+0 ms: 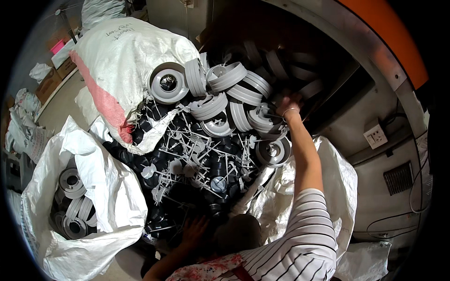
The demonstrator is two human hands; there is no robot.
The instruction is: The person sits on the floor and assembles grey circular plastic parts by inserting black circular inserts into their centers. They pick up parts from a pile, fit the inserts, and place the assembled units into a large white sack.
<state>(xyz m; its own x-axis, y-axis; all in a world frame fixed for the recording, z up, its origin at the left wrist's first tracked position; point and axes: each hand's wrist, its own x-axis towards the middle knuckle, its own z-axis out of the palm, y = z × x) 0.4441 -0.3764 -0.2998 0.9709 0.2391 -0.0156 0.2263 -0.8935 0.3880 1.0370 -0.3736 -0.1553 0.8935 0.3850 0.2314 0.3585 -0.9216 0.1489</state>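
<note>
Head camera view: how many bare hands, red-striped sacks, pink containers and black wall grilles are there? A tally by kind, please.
Bare hands: 2 (left hand, right hand)
Red-striped sack: 1
Pink container: 1
Black wall grille: 1
Total: 5

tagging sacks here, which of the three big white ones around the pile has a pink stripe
The bulging upper-left sack: a pink band runs down its side. The lower-left sack and the sack by the right forearm show none.
</note>
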